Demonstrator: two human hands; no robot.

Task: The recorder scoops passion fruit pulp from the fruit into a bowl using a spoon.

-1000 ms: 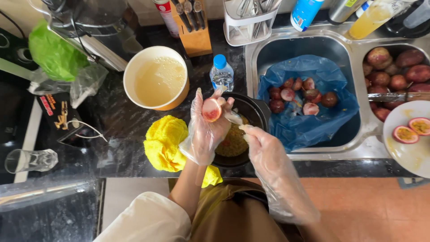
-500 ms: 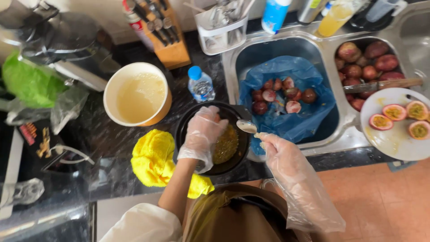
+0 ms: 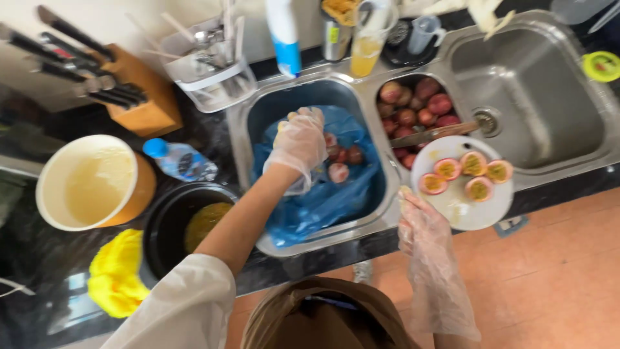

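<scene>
The blue bag (image 3: 323,200) in the sink holds emptied fruit shells. My gloved left hand (image 3: 298,145) hangs over it, fingers loosely curled, grip unclear. My right hand (image 3: 420,223), half open, touches the white plate (image 3: 462,210).

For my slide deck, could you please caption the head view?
Gloved left hand over the blue bag of fruit shells in the sink; right hand beside the plate of halved passion fruit.
</scene>
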